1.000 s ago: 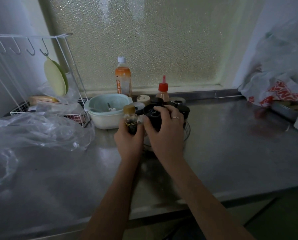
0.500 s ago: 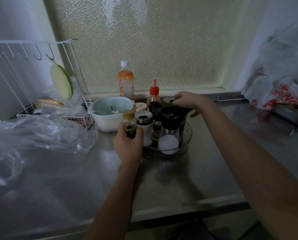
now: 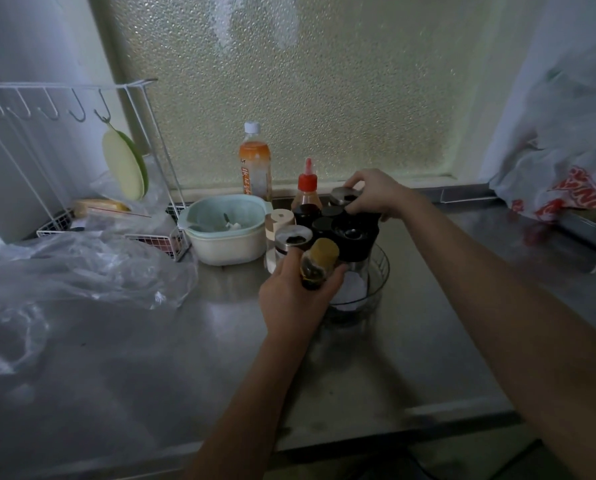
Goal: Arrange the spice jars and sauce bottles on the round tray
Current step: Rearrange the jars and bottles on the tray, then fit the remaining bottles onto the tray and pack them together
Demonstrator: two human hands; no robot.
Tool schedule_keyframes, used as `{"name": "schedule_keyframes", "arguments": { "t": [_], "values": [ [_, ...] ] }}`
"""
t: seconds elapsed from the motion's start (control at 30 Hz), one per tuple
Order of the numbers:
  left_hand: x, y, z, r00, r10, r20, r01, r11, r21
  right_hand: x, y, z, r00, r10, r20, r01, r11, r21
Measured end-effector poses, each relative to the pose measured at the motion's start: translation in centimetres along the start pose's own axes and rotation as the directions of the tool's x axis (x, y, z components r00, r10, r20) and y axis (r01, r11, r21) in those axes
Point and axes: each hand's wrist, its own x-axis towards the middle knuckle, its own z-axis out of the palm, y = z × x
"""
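Observation:
A round clear-walled tray (image 3: pixel 382 271) stands on the steel counter, crowded with several jars and bottles. My left hand (image 3: pixel 294 299) grips a small dark bottle with a yellow cap (image 3: pixel 317 263), tilted over the tray's near left side. At the tray's back, my right hand (image 3: pixel 372 194) closes on a steel-lidded jar (image 3: pixel 341 196). A big black-lidded jar (image 3: pixel 353 235), a steel-lidded shaker (image 3: pixel 291 239), a cream-capped jar (image 3: pixel 278 220) and a red-capped sauce bottle (image 3: pixel 307 188) stand in the cluster. Whether the cream-capped jar is inside the tray is unclear.
A pale green bowl (image 3: pixel 225 230) sits just left of the tray. Behind it stands an orange drink bottle (image 3: pixel 255 161). A white wire rack (image 3: pixel 81 140) and crumpled clear plastic (image 3: pixel 64 271) fill the left. A white and red bag (image 3: pixel 566 188) lies at the right.
My left hand has carried the yellow-capped bottle rightward, from beside the tray to over its near edge. My right hand left the front black-lidded jar and reached to the back jar.

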Motion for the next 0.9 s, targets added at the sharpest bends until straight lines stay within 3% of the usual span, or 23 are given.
{"name": "schedule_keyframes", "arguments": {
  "t": [0.13,0.23,0.37,0.6,0.73,0.9],
  "values": [
    [-0.8,2.2,1.3,0.996,-0.053,0.074,0.056,0.998,-0.033,-1.6,-0.7,-1.9,0.940,-0.065,-0.335,0.150,0.960,0.235],
    [-1.0,3.2,2.6,0.987,-0.129,0.099,0.134,0.990,-0.049,-4.3,-0.8,-3.6,0.855,0.012,-0.518,0.226,0.891,0.394],
    [-1.1,4.2,3.3,0.973,-0.229,0.037,0.231,0.972,-0.041,-9.1,1.1,-3.9,0.867,0.125,-0.482,0.240,0.743,0.625],
    [-0.9,4.3,1.4,0.937,-0.343,-0.070,0.315,0.914,-0.256,-13.7,3.1,-1.5,0.827,0.217,-0.518,0.292,0.622,0.726],
    [-0.4,3.9,-1.0,0.894,-0.396,-0.209,0.282,0.860,-0.425,-14.5,2.9,1.6,0.857,0.144,-0.495,0.248,0.726,0.641],
    [-0.2,3.7,-3.4,0.874,-0.376,-0.308,0.213,0.866,-0.453,-13.8,1.3,4.5,0.878,-0.026,-0.478,0.253,0.873,0.417]
  ]
}}
